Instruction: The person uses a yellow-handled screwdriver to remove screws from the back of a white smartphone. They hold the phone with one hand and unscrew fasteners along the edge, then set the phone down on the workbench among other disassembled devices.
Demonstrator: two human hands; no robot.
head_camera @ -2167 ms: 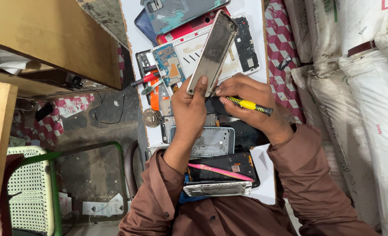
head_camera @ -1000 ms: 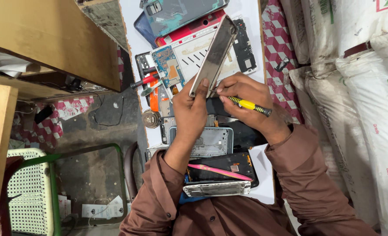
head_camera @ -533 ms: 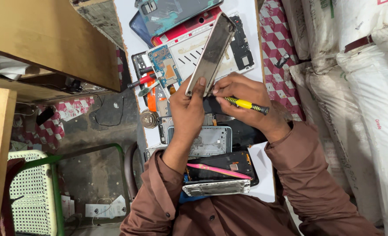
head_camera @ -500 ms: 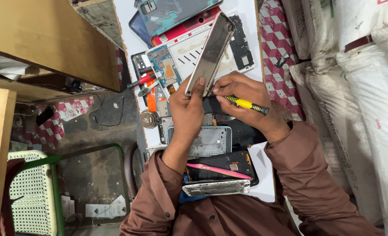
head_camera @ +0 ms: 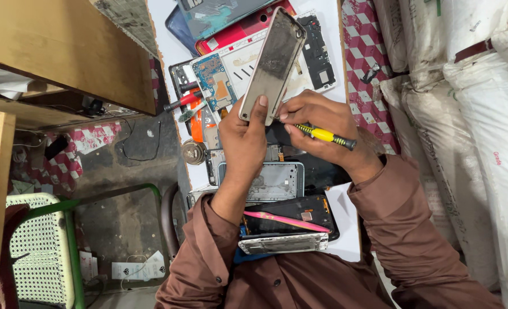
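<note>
Below my wrists I see a silver phone frame (head_camera: 277, 181) and a pink pry tool (head_camera: 285, 220); a red-handled screwdriver (head_camera: 183, 101) lies left of my left hand. My left hand (head_camera: 243, 142) grips the upright phone panel (head_camera: 273, 64). My right hand (head_camera: 317, 127), closed on the yellow screwdriver (head_camera: 323, 135), touches its lower edge.

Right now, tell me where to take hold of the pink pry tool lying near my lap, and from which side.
Grip the pink pry tool at mid-shaft, fingers coming down from above. It is a thin strip lying flat and nearly crosswise on the black phone frame, so only its top and long edges are exposed. The left hand and right hand are both occupied.
</note>
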